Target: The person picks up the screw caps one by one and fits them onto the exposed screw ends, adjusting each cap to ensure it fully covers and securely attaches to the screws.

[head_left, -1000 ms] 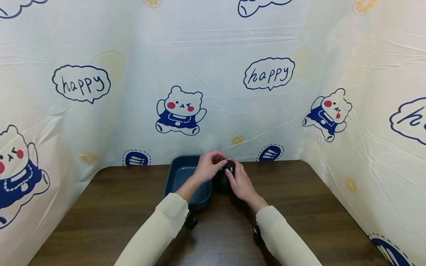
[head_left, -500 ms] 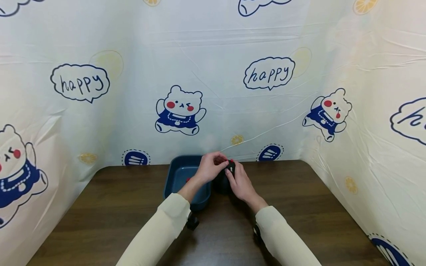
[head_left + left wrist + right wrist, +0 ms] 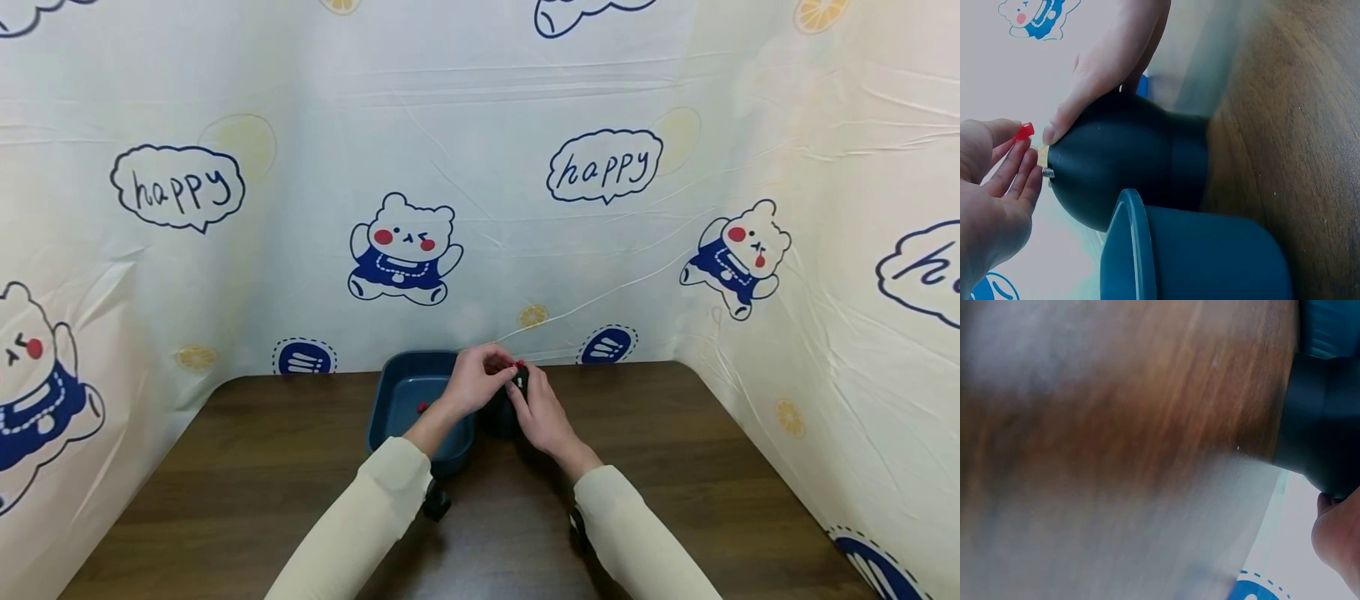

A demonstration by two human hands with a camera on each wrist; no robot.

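The wooden surface [image 3: 675, 467] is being used between printed plastic sheets [image 3: 465, 125] hung at the back and sides. On it a dark blue tray [image 3: 400, 390] is standing, and a black domed holder [image 3: 1129, 159] is standing just to its right, touching or all but touching the tray's rim in the left wrist view.

The holder is being steadied by the right hand [image 3: 542, 410], whose grip is being kept on the dome: a thumb is being pressed flat near the top, and the other fingers are lying behind it, so how far they are curled cannot be told.

A small red piece [image 3: 1024, 131] is being pinched at the fingertips of the left hand [image 3: 472, 379], clear of the holder's top and just above it. A short metal stud with a tan collar [image 3: 1045, 164] is showing at that top, bare.

One red piece [image 3: 422, 407] is already lying inside the tray, near its middle.

As a judgement, the work is being carried out partway: one piece is lying in the tray, a second is being held in the left grip, not yet set down. Whether more pieces are sitting on the holder cannot be told, as its top is being covered by the fingers.
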